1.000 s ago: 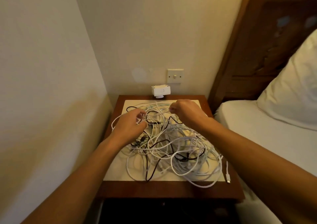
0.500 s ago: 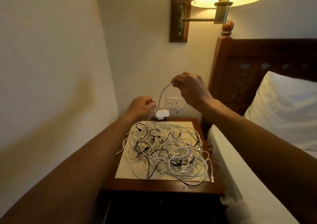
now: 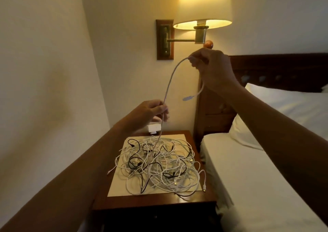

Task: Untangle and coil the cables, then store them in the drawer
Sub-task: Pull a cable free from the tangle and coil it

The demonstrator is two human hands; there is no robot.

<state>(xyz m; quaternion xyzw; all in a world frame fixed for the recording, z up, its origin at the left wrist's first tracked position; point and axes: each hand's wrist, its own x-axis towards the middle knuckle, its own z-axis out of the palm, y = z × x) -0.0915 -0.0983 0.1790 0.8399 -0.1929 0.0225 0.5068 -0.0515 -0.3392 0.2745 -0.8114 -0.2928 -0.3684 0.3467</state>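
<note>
A tangle of white and black cables [image 3: 159, 166] lies on a pale mat on the wooden nightstand [image 3: 154, 203]. One white cable [image 3: 169, 82] rises out of the pile in an arc. My right hand [image 3: 211, 68] pinches it high up, near the lamp, and its plug end [image 3: 187, 98] dangles below that hand. My left hand [image 3: 150, 112] holds the same cable lower down, above the back of the nightstand. The drawer front below the tabletop is dark and hard to make out.
A lit wall lamp [image 3: 202, 6] hangs just above my right hand. A white adapter [image 3: 153, 127] sits at the wall behind the pile. The bed [image 3: 257, 169] with a pillow [image 3: 284, 111] is on the right, a bare wall on the left.
Both hands rose from the pile, drawing one white cable up. My right hand climbed highest, toward the lamp, and the plug end swung free. The view tilted upward.
</note>
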